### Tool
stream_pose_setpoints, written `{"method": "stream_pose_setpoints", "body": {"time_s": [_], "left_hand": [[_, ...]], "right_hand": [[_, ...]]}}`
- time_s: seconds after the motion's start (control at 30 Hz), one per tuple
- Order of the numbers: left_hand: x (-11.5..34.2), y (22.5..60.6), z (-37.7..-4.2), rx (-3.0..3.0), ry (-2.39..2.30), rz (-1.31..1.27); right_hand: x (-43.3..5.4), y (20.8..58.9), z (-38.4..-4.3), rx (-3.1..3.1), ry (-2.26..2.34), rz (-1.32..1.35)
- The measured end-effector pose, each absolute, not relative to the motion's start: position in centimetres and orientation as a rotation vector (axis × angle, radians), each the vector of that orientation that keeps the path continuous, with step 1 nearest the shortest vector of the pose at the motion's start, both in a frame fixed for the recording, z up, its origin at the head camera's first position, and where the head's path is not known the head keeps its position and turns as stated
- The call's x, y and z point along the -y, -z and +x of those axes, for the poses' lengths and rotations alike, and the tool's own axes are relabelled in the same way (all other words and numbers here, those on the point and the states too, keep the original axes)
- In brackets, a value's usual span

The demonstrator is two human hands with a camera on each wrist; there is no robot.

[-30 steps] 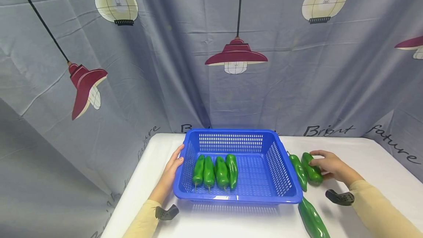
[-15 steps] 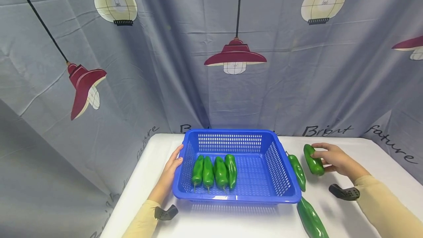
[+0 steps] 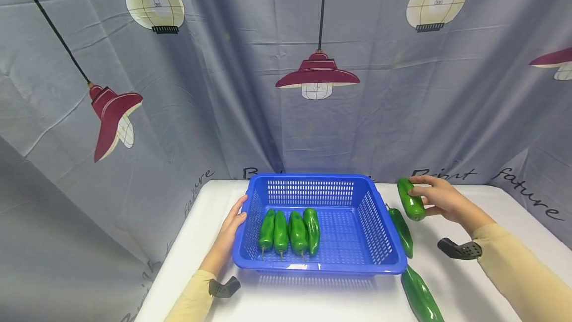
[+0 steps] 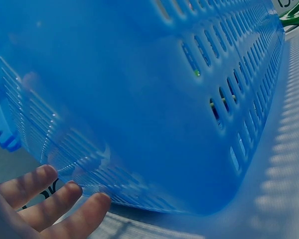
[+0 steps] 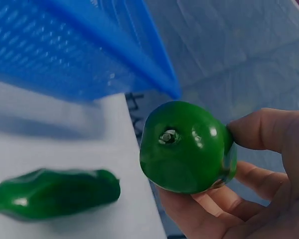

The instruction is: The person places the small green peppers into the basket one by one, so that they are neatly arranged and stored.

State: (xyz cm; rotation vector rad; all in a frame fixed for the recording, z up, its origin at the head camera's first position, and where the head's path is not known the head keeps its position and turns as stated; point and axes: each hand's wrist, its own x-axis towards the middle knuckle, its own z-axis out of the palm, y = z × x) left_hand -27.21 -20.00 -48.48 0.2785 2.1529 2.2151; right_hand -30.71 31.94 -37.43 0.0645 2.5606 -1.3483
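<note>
Grips a green pepper [image 3: 410,203] with the curled fingers [image 5: 184,211] of the right hand [image 3: 441,199], raised above the white counter [image 3: 313,304], just right of the blue basket [image 3: 321,269]. Rests the left hand [image 3: 228,232], with fingers extended, against the basket's left side. Faces a grey curtain [image 3: 357,133] printed with lamps [image 3: 318,74], behind the counter.

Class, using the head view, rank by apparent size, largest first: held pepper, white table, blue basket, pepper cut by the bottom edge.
1. White table
2. Blue basket
3. Pepper cut by the bottom edge
4. Held pepper
Numbers 3 and 4 may differ only by nearness to the camera; their true sizes are unsure.
</note>
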Motion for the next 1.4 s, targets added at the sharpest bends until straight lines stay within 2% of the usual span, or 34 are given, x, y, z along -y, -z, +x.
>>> {"method": "stream_pose_setpoints", "body": {"time_s": [0.83, 1.4], "left_hand": [[20.2, 48.5, -27.2, -2.176, -2.206, 0.273], [20.1, 48.8, -27.3, -2.161, -2.215, 0.279]], "right_hand": [[-24.0, 34.8, -31.5, -2.413, 1.508, -0.112], [-18.5, 36.7, -31.8, -2.291, 1.519, -0.142]]}}
